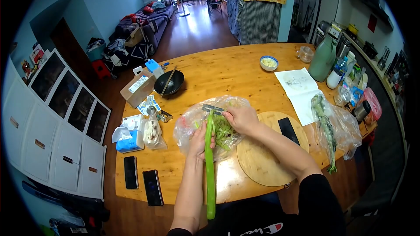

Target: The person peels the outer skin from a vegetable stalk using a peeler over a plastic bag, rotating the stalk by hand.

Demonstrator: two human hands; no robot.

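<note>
My left hand (199, 141) is wrapped round a long, pale green celtuce stem (210, 179), which points down toward my body. In my right hand (242, 118) is a metal peeler (212, 108), its blade at the stem's far end. Under both hands a clear plastic bag (186, 126) lies spread on the table, with a heap of green peelings (224, 133) on it. The round wooden cutting board (258, 166) sits beneath my right forearm, and a black, flat object (288, 131) rests on it.
Two phones (131, 172) lie at the table's left front, near a tissue pack (130, 140). Farther back stand a black bowl (169, 82) with chopsticks and a small bowl (269, 63). On the right are an open notebook (299, 91), leafy stalks (324, 122) in plastic and a green bottle (323, 59).
</note>
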